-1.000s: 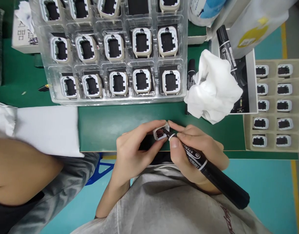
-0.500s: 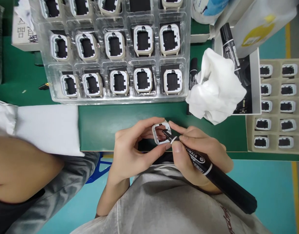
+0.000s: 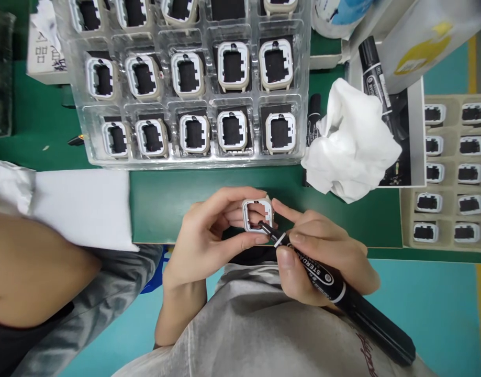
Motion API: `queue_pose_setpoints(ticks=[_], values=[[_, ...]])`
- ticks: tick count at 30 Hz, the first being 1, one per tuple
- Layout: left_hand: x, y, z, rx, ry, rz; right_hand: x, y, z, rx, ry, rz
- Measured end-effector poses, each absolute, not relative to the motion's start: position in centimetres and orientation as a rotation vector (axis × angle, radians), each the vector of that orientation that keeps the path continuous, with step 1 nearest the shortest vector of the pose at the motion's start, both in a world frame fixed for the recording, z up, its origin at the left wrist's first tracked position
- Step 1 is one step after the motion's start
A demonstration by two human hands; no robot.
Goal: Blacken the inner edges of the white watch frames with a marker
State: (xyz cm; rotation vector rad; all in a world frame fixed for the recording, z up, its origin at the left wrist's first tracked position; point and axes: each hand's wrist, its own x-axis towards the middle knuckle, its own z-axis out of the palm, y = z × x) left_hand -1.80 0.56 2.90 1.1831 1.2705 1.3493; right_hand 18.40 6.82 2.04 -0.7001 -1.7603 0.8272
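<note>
My left hand [image 3: 209,235] pinches a small white watch case frame [image 3: 246,215], square with rounded corners and open in the middle, between thumb and fingers. A black marker pen [image 3: 322,277] lies in the closed grip of my right hand [image 3: 326,251], its butt pointing down and to the right. The marker's tip is at the lower inner edge of the frame; whether it touches is too fine to tell. My right index finger rests close to the frame's upper right corner.
A clear plastic tray [image 3: 169,162] holds several similar frames. Crumpled white tissue [image 3: 350,141] lies against a white box [image 3: 421,131] with another marker [image 3: 376,78]. A beige tray [image 3: 407,220] of frames stands right. At left are a white cloth [image 3: 83,204] and another person's arm [image 3: 36,267].
The marker tip has moved down and slightly left, from the upper middle of the frame's opening to its lower inner edge. The frame has turned slightly in my left hand.
</note>
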Motion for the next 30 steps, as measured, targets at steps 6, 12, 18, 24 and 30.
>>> queue_pose_setpoints(ticks=[6,12,18,24,30], values=[[-2.2,0.6,2.9,1.138,1.216,1.333,19.0,6.7,2.8,-0.691,-1.816,0.937],[-1.9,1.0,2.8,1.150,1.130,1.373,18.3,8.1,2.0,-0.484,-1.661,0.877],[-2.0,1.0,2.6,1.203,1.112,1.371,16.4,8.3,1.5,-0.445,-1.534,0.762],[-2.0,0.9,2.4,1.250,1.196,1.415,16.5,8.1,1.3,-0.435,-1.526,0.767],[-0.9,0.8,2.4,1.246,1.350,1.453,17.9,8.4,1.8,-0.451,-1.641,0.896]])
